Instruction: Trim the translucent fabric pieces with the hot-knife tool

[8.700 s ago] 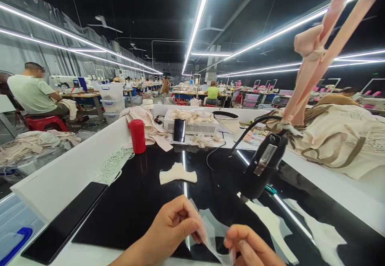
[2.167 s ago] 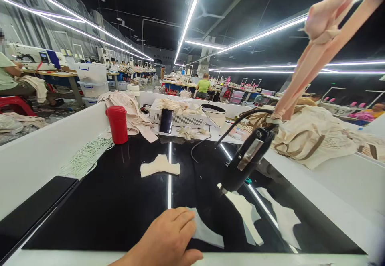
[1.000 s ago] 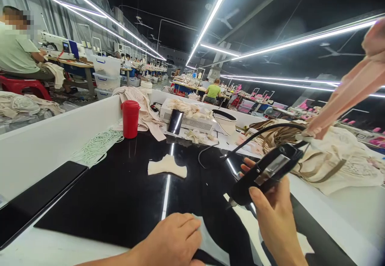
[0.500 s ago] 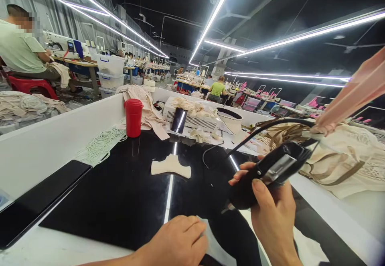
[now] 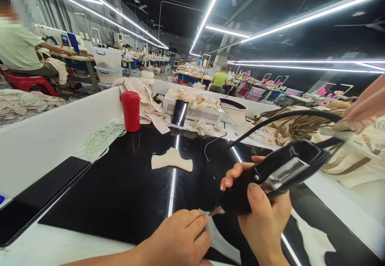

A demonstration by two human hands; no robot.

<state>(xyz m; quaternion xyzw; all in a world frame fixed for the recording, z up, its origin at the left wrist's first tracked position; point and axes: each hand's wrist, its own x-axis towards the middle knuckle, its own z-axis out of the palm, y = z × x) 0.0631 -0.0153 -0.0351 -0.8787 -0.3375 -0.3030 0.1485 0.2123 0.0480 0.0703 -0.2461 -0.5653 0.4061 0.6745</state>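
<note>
My right hand (image 5: 264, 214) is wrapped round a black corded hand tool (image 5: 279, 177) that resembles an electric clipper, with a silver plate on its side. The tool slants, and its upper end points to the far right. A small metal tip (image 5: 219, 210) shows below the tool, close to my left fingers; what it belongs to is unclear. At the lower middle my left hand (image 5: 183, 234) is closed on the edge of a thin whitish piece of fabric (image 5: 224, 242). Farther off, a cream fabric cutout (image 5: 171, 160) lies flat on the glossy black board (image 5: 120, 202).
A red lidded cup (image 5: 131, 111) and pale green cord (image 5: 98, 141) are at left, beside a black slab (image 5: 42, 197). Behind stands a white vented box (image 5: 195, 111). A black cable (image 5: 288, 115) arches at right below a blurred pink shape (image 5: 367, 105). A seated person (image 5: 21, 49) works far left.
The tool in my right hand has tipped flatter and come slightly left, so the metal tip now meets my left fingers' area. The pink shape has shifted right.
</note>
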